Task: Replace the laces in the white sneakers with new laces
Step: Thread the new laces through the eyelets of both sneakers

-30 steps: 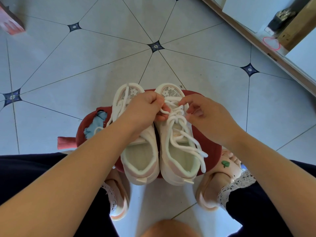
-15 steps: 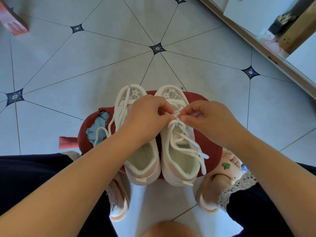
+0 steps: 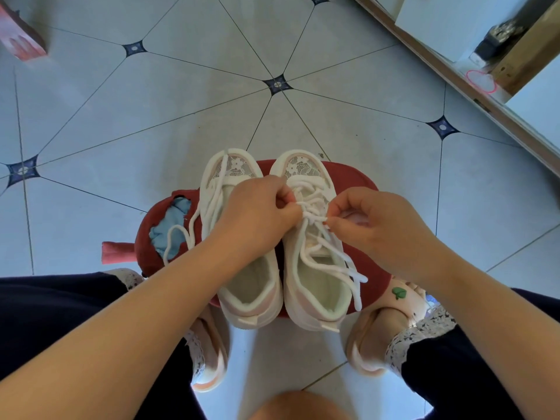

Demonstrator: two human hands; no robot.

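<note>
On the left of the red stool (image 3: pixel 354 180), which stands on the tiled floor (image 3: pixel 151 101), a loose lace (image 3: pixel 194 219) runs down from the toe of the left sneaker (image 3: pixel 251 286) and trails off its outer side, looping over the blue patch (image 3: pixel 174 225) in the stool's cover. That shoe appears unthreaded through most of its eyelets, so its lacing looks unfinished. The left hand (image 3: pixel 260 216) reaches across the top of this sneaker, hiding its middle. Its fingers are curled and pinch the crossed lace (image 3: pixel 313 212) where the strands meet over the tongue of the right sneaker (image 3: pixel 303 169). This second shoe stands just beside the first, heels toward the person, and it is the one being worked. Several crossings lie over its tongue, and two free ends spill down past the collar onto the stool on the right. The right hand (image 3: pixel 381 222) comes in from the other side, thumb and forefinger pinching a strand at the shoe's right row of eyelets, the other fingers loosely curled behind. The step in hand seems to be drawing the lace through one pair of eyelets at mid-tongue. Whether it is an old lace coming out or a new one going in cannot be told from this view. The next move probably calls for holding the crossing with one hand and feeding or pulling the pinched strand through with the other. Both hands sit at the same crossing, nearly touching.
</note>
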